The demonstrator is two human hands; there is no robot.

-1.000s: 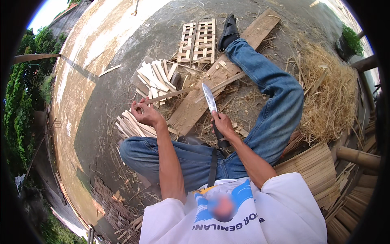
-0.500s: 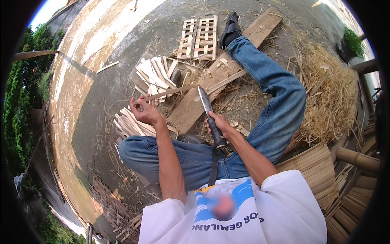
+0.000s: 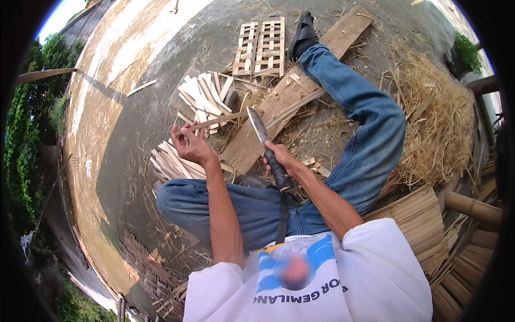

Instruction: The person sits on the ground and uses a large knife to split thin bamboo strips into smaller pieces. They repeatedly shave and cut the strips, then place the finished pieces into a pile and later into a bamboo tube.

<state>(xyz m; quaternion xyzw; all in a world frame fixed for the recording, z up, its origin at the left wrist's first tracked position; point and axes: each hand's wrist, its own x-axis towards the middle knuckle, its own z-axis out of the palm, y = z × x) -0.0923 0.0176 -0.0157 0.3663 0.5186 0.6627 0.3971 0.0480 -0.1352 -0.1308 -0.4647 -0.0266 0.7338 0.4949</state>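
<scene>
My left hand [image 3: 193,145] pinches one end of a thin bamboo strip [image 3: 219,120] between thumb and fingers. The strip points right, toward the tip of a large knife [image 3: 258,126]. Wrapped round the knife's black handle, my right hand [image 3: 280,160] holds it with the blade slanting up and to the left. Whether the blade touches the strip's far end, I cannot tell for sure. A wooden plank [image 3: 255,138] lies slantwise beneath. Beyond the left hand is a fanned pile of pale strips [image 3: 205,96]; another bundle of strips [image 3: 174,161] lies close below it.
A woven lattice panel [image 3: 260,47] lies on the ground ahead. To the right are a heap of fine shavings [image 3: 434,118] and a flat stack of split bamboo [image 3: 413,228]. My bent legs in jeans [image 3: 362,107] frame the plank. A dark woven piece [image 3: 150,268] lies at lower left.
My right hand and the knife have shifted a little left, so the blade tip sits nearer the left hand along the strip. The left hand has barely moved.
</scene>
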